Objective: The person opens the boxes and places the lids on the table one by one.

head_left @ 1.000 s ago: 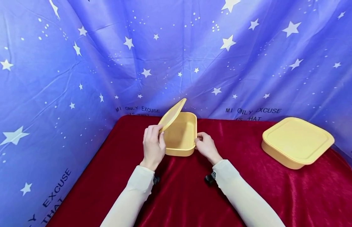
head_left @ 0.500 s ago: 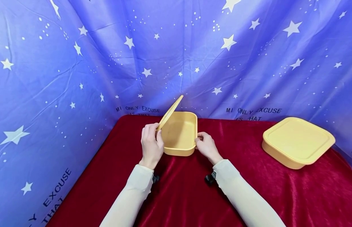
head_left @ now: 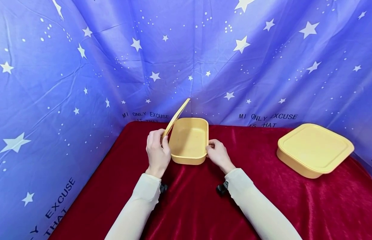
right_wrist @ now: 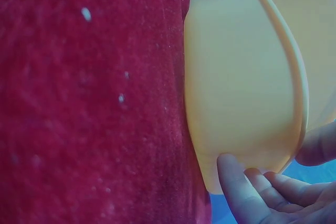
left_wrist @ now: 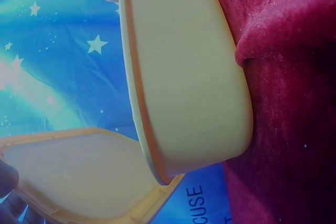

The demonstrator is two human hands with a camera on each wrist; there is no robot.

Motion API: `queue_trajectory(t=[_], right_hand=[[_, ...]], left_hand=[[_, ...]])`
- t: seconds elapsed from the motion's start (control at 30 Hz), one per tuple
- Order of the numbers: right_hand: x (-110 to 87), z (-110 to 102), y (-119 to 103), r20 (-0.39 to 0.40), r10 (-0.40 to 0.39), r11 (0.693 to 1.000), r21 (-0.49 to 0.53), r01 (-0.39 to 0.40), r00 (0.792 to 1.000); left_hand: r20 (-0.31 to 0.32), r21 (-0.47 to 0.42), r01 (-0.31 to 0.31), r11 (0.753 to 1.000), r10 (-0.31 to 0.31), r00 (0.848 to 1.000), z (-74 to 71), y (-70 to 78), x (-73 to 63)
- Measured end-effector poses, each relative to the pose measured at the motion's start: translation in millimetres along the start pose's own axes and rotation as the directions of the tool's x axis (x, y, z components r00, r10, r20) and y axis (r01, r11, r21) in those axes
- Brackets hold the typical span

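Observation:
A square yellow food container (head_left: 188, 160) sits uncovered on the red cloth in the head view, with nothing visible inside it. My left hand (head_left: 157, 153) grips the yellow lid (head_left: 177, 115) by its near edge, holding it steeply tilted over the container's left side. In the left wrist view the underside of the lid (left_wrist: 84, 174) shows beside the container wall (left_wrist: 184, 77). My right hand (head_left: 219, 155) pinches the container's right side near the front corner. The right wrist view shows the thumb (right_wrist: 317, 145) at the rim and fingers (right_wrist: 236, 187) against the outer wall.
Another yellow container (head_left: 315, 150), with its lid on, stands at the right of the table. Red velvet cloth (head_left: 192, 206) covers the table. A blue star-patterned curtain (head_left: 204, 50) hangs close behind and along the left side.
My left hand has moved slightly left and swung the lid up and leftward, so it stands steeper and uncovers more of the container. The right hand and the container have stayed nearly still.

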State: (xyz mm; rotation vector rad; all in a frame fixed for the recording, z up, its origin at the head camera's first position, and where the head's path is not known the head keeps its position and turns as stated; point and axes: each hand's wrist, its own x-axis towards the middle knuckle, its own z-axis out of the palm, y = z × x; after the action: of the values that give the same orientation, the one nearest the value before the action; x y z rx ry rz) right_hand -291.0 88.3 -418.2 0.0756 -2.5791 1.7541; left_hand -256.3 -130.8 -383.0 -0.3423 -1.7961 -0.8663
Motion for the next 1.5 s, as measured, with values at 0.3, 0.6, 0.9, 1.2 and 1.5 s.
queue_trajectory(t=[0.3,0.6,0.9,1.2,1.5], right_hand=[[0.0,-0.5,-0.3,0.005,0.003,1.000,0.001,-0.003,1.000],[0.4,0.2,0.2,0.001,0.004,1.000,-0.010,-0.004,1.000],[0.5,-0.2,0.2,0.002,0.008,1.000,-0.015,-0.008,1.000],[-0.9,0.8,-0.4,-0.017,-0.007,1.000,-0.012,0.007,1.000],[-1.1,0.5,0.4,-0.011,-0.004,1.000,-0.013,0.004,1.000]], left_hand=[[-0.026,0.005,0.053,0.999,-0.053,0.998,-2.4,0.1,2.7],[-0.030,-0.026,0.110,0.994,-0.111,0.993,-7.2,-2.8,5.5],[-0.053,-0.063,0.176,0.982,-0.180,0.982,-10.3,-5.1,7.3],[-0.066,-0.106,0.229,0.968,-0.236,0.969,-12.6,-8.3,8.6],[-0.131,-0.169,0.311,0.935,-0.334,0.934,-14.8,-13.5,10.7]])
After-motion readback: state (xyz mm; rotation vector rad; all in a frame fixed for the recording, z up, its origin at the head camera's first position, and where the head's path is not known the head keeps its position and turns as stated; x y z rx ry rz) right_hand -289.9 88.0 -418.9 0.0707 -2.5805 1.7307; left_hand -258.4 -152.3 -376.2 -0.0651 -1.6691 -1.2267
